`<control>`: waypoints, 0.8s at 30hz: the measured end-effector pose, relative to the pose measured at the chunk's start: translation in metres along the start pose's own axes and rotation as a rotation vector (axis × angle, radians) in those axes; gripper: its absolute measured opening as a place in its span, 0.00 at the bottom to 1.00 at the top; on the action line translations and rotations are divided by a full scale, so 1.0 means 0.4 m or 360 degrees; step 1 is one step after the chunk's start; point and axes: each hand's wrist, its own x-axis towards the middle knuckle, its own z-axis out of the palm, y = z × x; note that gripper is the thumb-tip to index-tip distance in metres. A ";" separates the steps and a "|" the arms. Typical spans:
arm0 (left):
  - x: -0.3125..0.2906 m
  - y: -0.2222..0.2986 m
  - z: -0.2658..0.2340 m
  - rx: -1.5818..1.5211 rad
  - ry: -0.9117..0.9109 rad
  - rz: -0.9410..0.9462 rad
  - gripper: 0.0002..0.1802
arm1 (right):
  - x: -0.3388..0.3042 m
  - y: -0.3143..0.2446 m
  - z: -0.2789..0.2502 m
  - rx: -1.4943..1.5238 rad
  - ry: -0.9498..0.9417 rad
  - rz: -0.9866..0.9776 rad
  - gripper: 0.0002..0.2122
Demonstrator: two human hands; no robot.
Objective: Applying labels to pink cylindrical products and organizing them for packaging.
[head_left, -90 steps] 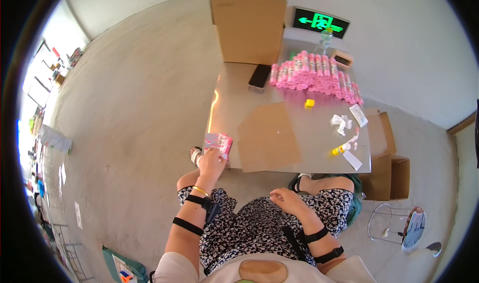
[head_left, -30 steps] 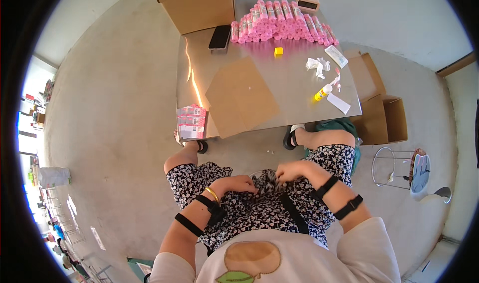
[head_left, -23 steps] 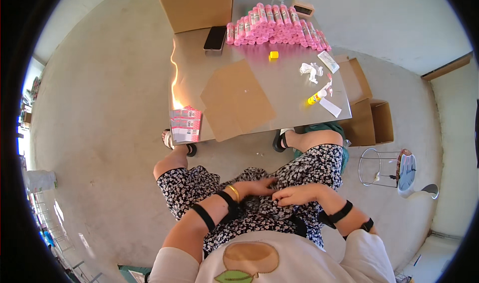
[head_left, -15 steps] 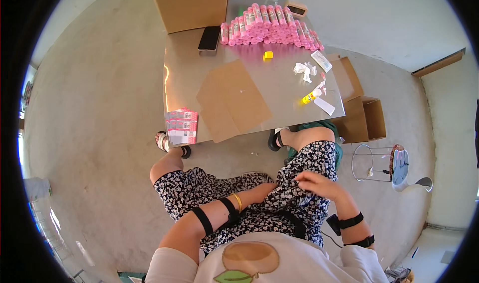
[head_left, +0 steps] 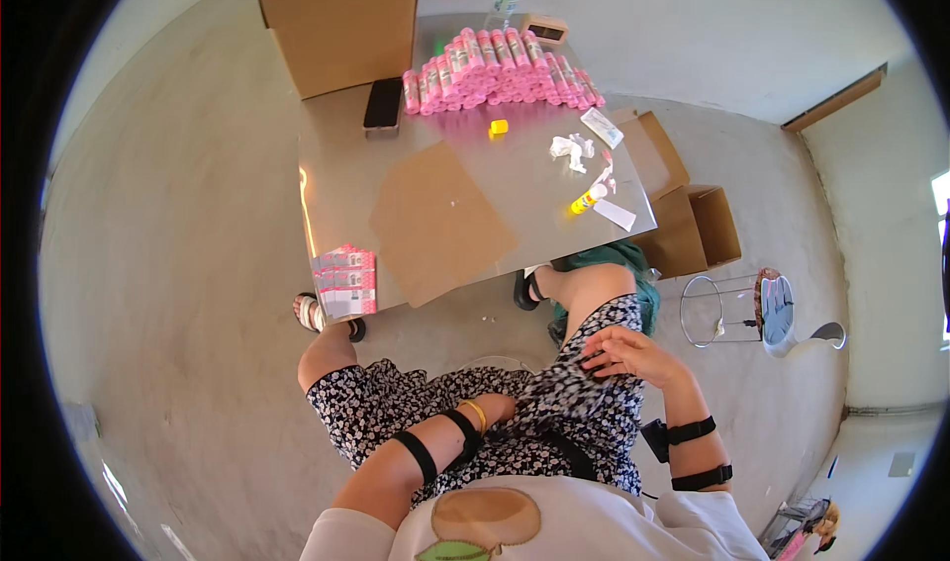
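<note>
My left hand (head_left: pixel 503 408) lies at my lap against the black floral skirt (head_left: pixel 396 395), its fingers hidden by the cloth. Over my right thigh, my right hand (head_left: pixel 631 353) is open, fingers loosely bent and apart, with nothing seen in them. Both hands are off the metal table (head_left: pixel 336 165). On it, a sheet of brown cardboard (head_left: pixel 440 230) lies nearest my hands. To its left sits a stack of pink and white labels or cards (head_left: pixel 346 280). A yellow glue stick (head_left: pixel 587 200) lies to the right, and its likely cap, a small yellow piece (head_left: pixel 499 127), stands farther back.
Pink rolls (head_left: pixel 495 71) are piled at the back, beside a black phone (head_left: pixel 383 104) and a large carton (head_left: pixel 341 27). Crumpled white tissue (head_left: pixel 572 150) lies at the right. Below that side are an open box (head_left: pixel 693 227) and a round-framed stool (head_left: pixel 727 312).
My right hand's fingers have spread from a more curled pose. My left hand has drawn back a little toward my body. The view has tilted, shifting the table left and down.
</note>
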 end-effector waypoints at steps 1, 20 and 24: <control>-0.011 -0.014 0.003 0.0042 0.0009 -0.0031 0.23 | -0.012 0.003 -0.017 0.0012 0.0018 -0.0008 0.14; 0.246 0.317 -0.278 0.0694 0.0707 -0.0406 0.10 | 0.080 0.645 -0.556 0.0646 0.0857 0.0292 0.17; 0.372 0.470 -0.240 0.0518 0.0618 -0.0309 0.09 | 0.246 0.671 -0.596 0.0616 0.0794 0.0188 0.20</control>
